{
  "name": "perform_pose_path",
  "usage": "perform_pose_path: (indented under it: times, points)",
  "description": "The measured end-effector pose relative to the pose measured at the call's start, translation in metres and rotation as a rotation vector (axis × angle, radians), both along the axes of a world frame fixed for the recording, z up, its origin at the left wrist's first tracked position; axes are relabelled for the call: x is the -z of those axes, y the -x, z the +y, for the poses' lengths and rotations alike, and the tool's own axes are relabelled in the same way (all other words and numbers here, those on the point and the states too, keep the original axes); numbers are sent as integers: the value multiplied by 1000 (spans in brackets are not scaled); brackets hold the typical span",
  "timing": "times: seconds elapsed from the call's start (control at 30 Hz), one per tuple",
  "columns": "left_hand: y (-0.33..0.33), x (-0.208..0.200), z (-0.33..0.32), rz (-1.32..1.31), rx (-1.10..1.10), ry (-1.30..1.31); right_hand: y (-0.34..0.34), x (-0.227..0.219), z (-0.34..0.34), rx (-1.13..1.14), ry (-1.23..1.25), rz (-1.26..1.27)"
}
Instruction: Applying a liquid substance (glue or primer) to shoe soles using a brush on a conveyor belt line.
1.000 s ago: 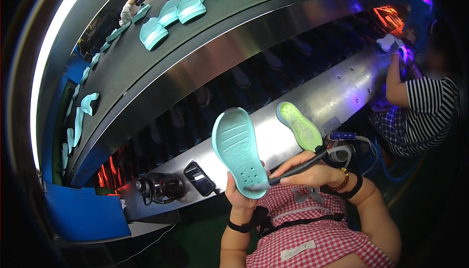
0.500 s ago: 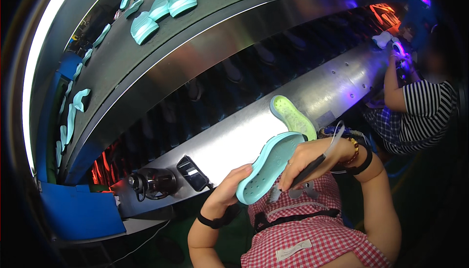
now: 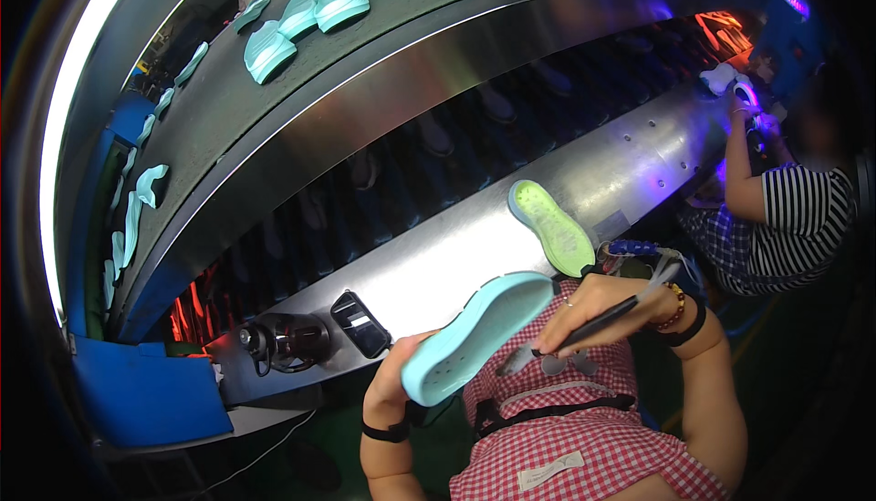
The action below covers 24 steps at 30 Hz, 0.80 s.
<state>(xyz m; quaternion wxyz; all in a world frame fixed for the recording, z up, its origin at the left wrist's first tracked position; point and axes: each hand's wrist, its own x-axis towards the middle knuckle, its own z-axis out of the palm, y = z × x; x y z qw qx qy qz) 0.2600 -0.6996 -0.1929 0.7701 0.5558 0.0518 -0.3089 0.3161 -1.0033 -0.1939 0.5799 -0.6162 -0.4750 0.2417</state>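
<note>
My left hand [image 3: 391,375] grips the toe or heel end of a turquoise shoe sole [image 3: 484,332], tilted so that its hollow inside with small round holes shows; most of the fingers are behind it. In my right hand [image 3: 598,298] is a brush [image 3: 593,328] with a black handle and a clear tube at its rear end. The pale brush tip points down and left, just off the sole's near edge. Beyond my right hand, a second sole [image 3: 555,232] with a yellow-green inside and a blue-grey rim lies on the metal ledge.
A phone [image 3: 359,323] and a dark flask-like bottle [image 3: 301,340] stand at the ledge's left. Several turquoise soles [image 3: 342,1] lie on the curved conveyor [image 3: 196,127] beyond. At right, a co-worker in a striped top [image 3: 803,200] works under purple light. Blue coiled tubing [image 3: 631,247] hangs nearby.
The sole has shifted left and downward in my left hand and tilted. My right hand has drawn away from its rim, brush still held. A gloved hand across the conveyor has gone from view.
</note>
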Motion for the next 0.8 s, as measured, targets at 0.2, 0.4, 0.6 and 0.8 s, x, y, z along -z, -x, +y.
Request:
perform_pose_path:
  times: [0.2, 0.4, 0.6, 0.8]
  points:
    - [-9, 56, -50, 120, -412, 827, 8, -1, 27, 333, 29, 231]
    - [-9, 65, -76, 13, -677, 533, 15, 26, 51, 413, -80, -211]
    - [-10, 60, -66, -73, -708, 651, 12, 7, 35, 238, -22, 17]
    - [-19, 51, -86, -145, -786, 707, 21, 10, 43, 247, -97, -105]
